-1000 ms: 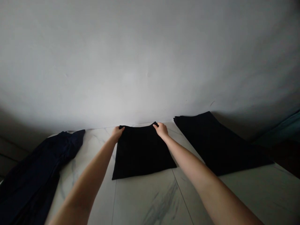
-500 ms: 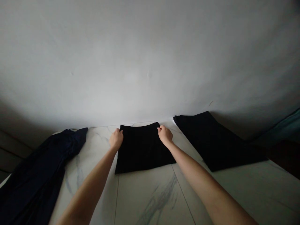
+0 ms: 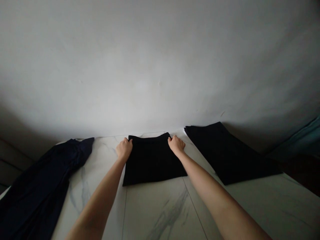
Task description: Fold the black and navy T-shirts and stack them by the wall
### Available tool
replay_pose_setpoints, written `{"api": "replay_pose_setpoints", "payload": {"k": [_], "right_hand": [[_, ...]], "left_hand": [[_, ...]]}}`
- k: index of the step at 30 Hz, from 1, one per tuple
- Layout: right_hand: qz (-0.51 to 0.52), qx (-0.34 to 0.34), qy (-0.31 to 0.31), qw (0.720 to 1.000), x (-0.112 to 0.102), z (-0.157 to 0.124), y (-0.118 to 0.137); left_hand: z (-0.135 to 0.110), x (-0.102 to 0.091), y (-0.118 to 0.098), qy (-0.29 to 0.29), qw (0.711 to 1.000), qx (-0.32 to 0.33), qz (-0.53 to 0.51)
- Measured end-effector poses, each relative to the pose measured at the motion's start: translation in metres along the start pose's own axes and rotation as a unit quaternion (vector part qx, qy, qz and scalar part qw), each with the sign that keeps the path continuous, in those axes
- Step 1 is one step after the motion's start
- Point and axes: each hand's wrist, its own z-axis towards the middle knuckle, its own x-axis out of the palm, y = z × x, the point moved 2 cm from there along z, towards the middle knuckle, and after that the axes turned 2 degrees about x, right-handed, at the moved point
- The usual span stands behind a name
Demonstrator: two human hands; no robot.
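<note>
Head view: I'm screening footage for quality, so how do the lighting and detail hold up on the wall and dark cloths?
Head view: dim, uneven light, the wall brightest around its middle and darker toward the lower left and right; in the same head view, the middle black cloth and right black cloth show almost no surface detail, while the navy garment shows faint folds.

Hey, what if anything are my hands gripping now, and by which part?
A black garment, held at its two side edges just below the top corners: left hand on the left edge, right hand on the right.
</note>
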Motion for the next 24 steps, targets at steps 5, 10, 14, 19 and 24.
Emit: {"api": "replay_pose_setpoints", "payload": {"k": [5,10,14,19,24], "right_hand": [[0.009,-0.004,-0.014,1.0,0.0,0.019,0.011],[0.015,-0.014,-0.039,0.999,0.01,0.021,0.014],[0.007,-0.013,-0.038,0.999,0.018,0.023,0.012],[-0.002,-0.015,-0.035,0.999,0.015,0.025,0.017],[-0.001,-0.091,-0.061,0.994,0.003,0.005,0.024]], "left_hand": [[0.014,0.003,-0.007,-0.021,1.0,-0.01,-0.021],[0.017,0.013,-0.008,-0.073,0.997,0.008,-0.021],[0.015,0.017,-0.005,-0.091,0.996,0.021,0.012],[0.013,0.011,-0.008,-0.115,0.991,0.043,0.057],[-0.011,0.007,-0.031,-0.155,0.979,0.12,0.065]]}}
